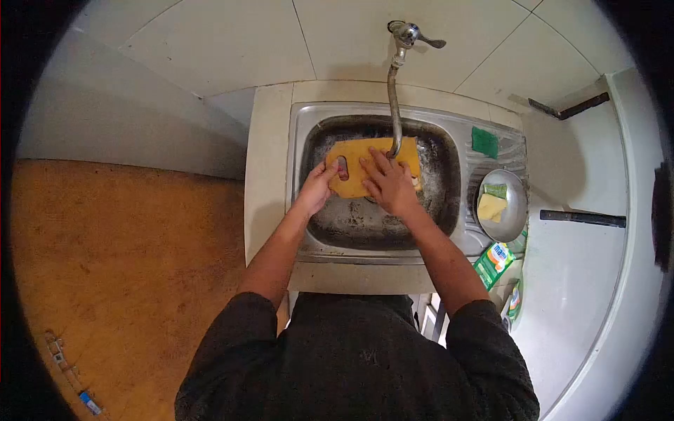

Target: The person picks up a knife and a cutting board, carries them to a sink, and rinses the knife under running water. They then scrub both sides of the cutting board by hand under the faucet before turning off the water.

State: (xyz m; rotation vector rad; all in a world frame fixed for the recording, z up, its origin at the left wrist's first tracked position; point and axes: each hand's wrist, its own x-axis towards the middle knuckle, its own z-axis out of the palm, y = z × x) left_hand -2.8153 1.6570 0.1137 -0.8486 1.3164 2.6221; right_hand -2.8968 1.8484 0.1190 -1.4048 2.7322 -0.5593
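A yellow cutting board [354, 149] is over the sink basin [351, 228], under the end of the faucet spout [394, 105]. My left hand [319, 186] grips its left end, with fingers at the oval handle hole. Across the board's right half lies my right hand [392, 184], palm down with the fingers stretched out and spread on the surface. The spout's tip comes down right beside the right hand's fingers. Part of the board's right side is hidden beneath that hand.
On the ribbed drainboard to the right are a green scouring pad [484, 142] and a metal bowl [518, 186] holding a yellow sponge [491, 206]. A green and white detergent pack [494, 262] lies near the front corner. The tap lever [432, 42] sticks out from the wall.
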